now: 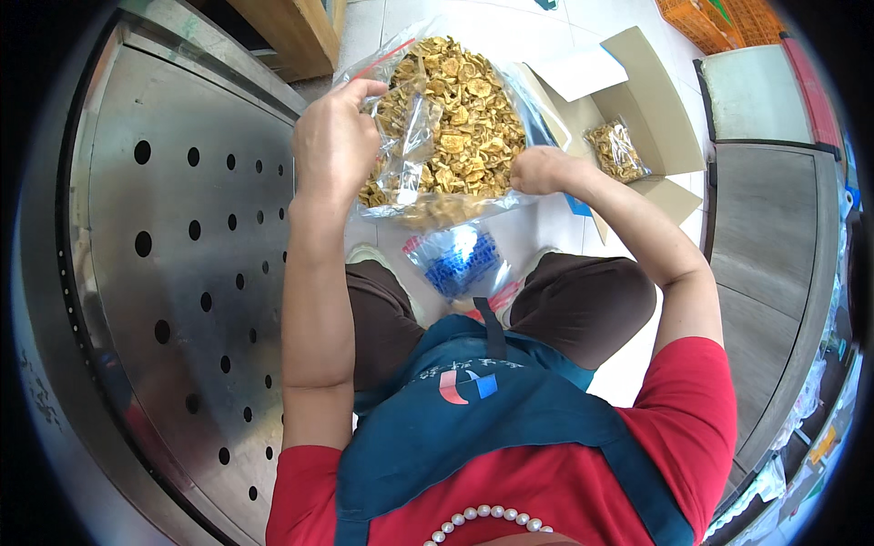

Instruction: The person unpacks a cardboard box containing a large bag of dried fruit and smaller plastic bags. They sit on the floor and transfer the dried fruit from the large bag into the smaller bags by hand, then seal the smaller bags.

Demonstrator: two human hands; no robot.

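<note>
A large clear plastic bag full of dried yellow-brown slices point(471, 116) lies open on the floor before me. My left hand point(339, 136) pinches a small clear plastic zip bag point(410, 147) with a red strip along its top edge, over the left part of the slices. At the right edge of the heap, my right hand point(543, 170) is curled against the slices; its fingertips are hidden, so what it holds is unclear. Between my feet sits a clear packet with blue printing or contents point(457, 263).
To the right stands an open cardboard box point(672, 123) with a filled clear packet of slices point(618, 150) inside. A perforated stainless steel panel point(198, 273) rises close on my left. Grey cabinet panels point(761, 225) flank the right, with orange plastic crates point(717, 24) beyond.
</note>
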